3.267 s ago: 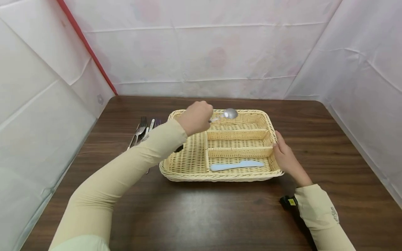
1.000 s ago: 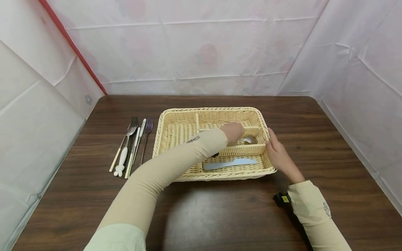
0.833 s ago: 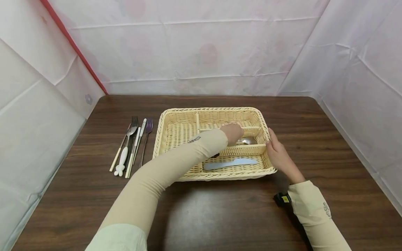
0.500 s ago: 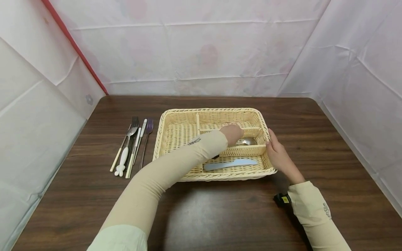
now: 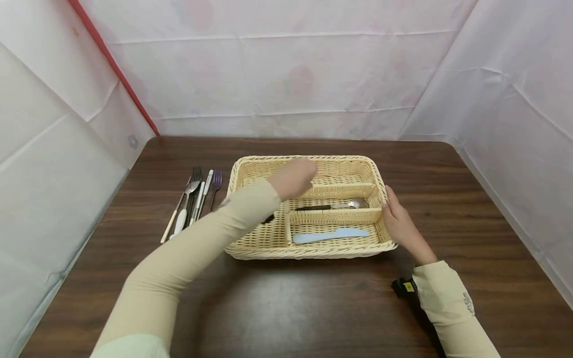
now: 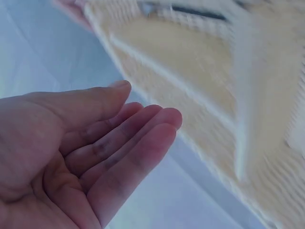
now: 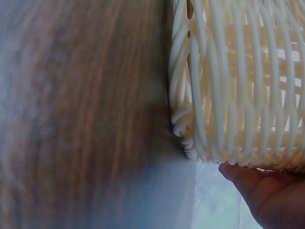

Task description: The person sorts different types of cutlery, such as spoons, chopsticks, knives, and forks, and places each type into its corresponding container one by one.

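My left hand (image 5: 293, 178) is over the left part of the cream wicker basket (image 5: 313, 255). In the left wrist view its fingers are loosely bent, with nothing between them and the thumb. A spoon (image 5: 355, 204) with a dark handle lies in the basket's middle right compartment. A pale blue knife (image 5: 331, 235) lies in the front right compartment. My right hand (image 5: 403, 226) holds the basket's right end, its thumb at the rim; the right wrist view has the thumb (image 7: 243, 179) against the weave, while the other fingers are mostly hidden there.
Left of the basket, several pieces of cutlery lie on the dark wooden table (image 5: 277, 308). They include a purple fork (image 5: 217, 181), a black fork (image 5: 197, 172), a white-handled spoon (image 5: 182, 216) and slim light-handled pieces. White curtains (image 5: 286, 74) surround the table.
My left hand carried the spoon over the basket, lowered it into the middle right compartment and let go. It has since moved back to the left. The right hand has stayed at the basket's right end.
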The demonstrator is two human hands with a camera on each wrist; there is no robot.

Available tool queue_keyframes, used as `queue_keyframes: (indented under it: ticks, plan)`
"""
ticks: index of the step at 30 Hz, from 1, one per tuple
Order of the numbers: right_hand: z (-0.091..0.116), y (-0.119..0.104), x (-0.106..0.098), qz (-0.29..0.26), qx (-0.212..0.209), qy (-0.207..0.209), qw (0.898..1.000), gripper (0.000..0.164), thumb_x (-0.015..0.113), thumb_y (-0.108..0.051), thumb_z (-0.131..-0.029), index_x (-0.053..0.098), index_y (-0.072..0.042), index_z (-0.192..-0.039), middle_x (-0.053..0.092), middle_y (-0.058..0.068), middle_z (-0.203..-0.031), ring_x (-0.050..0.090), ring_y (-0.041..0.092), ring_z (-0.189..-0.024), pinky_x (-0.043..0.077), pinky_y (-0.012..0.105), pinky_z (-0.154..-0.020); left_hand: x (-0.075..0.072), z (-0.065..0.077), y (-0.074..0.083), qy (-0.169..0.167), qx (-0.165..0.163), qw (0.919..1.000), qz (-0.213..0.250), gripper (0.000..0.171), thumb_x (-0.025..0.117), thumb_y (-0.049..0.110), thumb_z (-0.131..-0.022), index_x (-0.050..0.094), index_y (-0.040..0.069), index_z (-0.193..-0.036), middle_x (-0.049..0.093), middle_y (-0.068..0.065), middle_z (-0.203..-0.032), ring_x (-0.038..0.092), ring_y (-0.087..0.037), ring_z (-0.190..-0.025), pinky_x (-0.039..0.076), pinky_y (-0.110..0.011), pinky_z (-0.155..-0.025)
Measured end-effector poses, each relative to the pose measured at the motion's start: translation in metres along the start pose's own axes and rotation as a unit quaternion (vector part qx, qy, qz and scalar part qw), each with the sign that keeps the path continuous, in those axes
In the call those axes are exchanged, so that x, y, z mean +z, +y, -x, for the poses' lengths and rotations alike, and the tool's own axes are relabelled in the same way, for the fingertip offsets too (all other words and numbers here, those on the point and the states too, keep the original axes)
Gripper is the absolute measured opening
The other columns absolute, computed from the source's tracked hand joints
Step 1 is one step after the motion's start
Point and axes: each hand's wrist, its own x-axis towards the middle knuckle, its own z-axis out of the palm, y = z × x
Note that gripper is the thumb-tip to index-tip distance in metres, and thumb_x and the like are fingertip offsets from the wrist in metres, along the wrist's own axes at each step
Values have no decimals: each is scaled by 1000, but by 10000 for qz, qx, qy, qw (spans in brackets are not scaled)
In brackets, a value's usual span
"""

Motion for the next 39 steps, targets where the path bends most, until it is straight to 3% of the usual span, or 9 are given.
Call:
queue_keyframes:
  ticks: [5, 11, 16, 19, 23, 25, 30, 34, 39]
  plan:
    - [-1, 1, -3, 73, 12, 0, 10000, 54, 23, -14, -103, 1, 3, -150, 9, 31, -151, 12, 44, -138, 12, 54, -110, -14, 30, -40, 644, -430, 9965, 300, 39, 58, -1, -86, 39, 13, -55, 37, 3, -52, 33, -10, -48, 37, -26, -49]
    - [-1, 3, -3, 83, -45, -57, 9999, 54, 23, -13, -103, 0, 4, -149, 8, 32, -151, 12, 45, -138, 13, 54, -110, -24, 72, -86, 1016, -1063, 9887, 299, 41, 50, -3, -85, 33, 14, -52, 25, 5, -48, 21, -8, -44, 26, -25, -45]
    - [0, 4, -4, 66, -38, -127, 9999, 55, 22, -14, -103, -2, 3, -149, 5, 30, -152, 9, 44, -139, 12, 54, -110, -26, 104, -118, 1241, -1424, 9818, 193, 20, 56, 0, -83, 64, 0, -65, 57, -6, -58, 49, -17, -51, 46, -38, -57]
    - [0, 4, -5, 71, -32, -149, 9999, 55, 21, -15, -103, -2, 3, -149, 3, 30, -153, 8, 43, -139, 11, 54, -110, -24, 123, -135, 1302, -1701, 9767, 148, 15, 59, 2, -83, 70, -5, -77, 67, -15, -72, 60, -26, -61, 50, -46, -65]
    - [0, 4, -5, 72, -68, -152, 9998, 54, 21, -15, -103, -2, 4, -149, 4, 31, -152, 8, 44, -139, 11, 55, -110, -12, 148, -151, 1206, -2122, 9696, 155, 20, 60, 3, -82, 65, -1, -63, 59, -8, -58, 50, -21, -51, 45, -42, -53]
    - [0, 5, -5, 50, -82, -138, 9999, 55, 22, -14, -103, -2, 4, -149, 5, 31, -152, 9, 45, -139, 11, 55, -110, -4, 158, -157, 1014, -2378, 9656, 280, 28, 61, 4, -81, 56, 4, -53, 48, 0, -50, 40, -16, -46, 38, -36, -46]
    - [2, 5, -5, -19, -75, -114, 9999, 55, 22, -14, -103, -1, 4, -149, 6, 32, -151, 10, 45, -138, 12, 56, -110, 17, 174, -168, 459, -2943, 9529, 575, 38, 66, 8, -78, 38, 11, -53, 33, 2, -51, 34, -16, -48, 33, -33, -46]
    - [2, 4, -5, -44, -92, -98, 9999, 55, 23, -14, -103, -1, 4, -149, 7, 33, -151, 11, 46, -138, 13, 56, -109, 30, 179, -171, 262, -3104, 9484, 585, 31, 70, 12, -77, 44, 8, -60, 46, -6, -59, 46, -24, -56, 40, -39, -51]
    - [0, 5, -4, -18, -142, -72, 9999, 54, 24, -14, -104, 1, 4, -150, 9, 33, -151, 12, 46, -138, 14, 56, -109, 35, 180, -171, 195, -3206, 9446, 675, 23, 71, 13, -75, 52, 2, -67, 53, -12, -65, 51, -28, -59, 42, -39, -51]
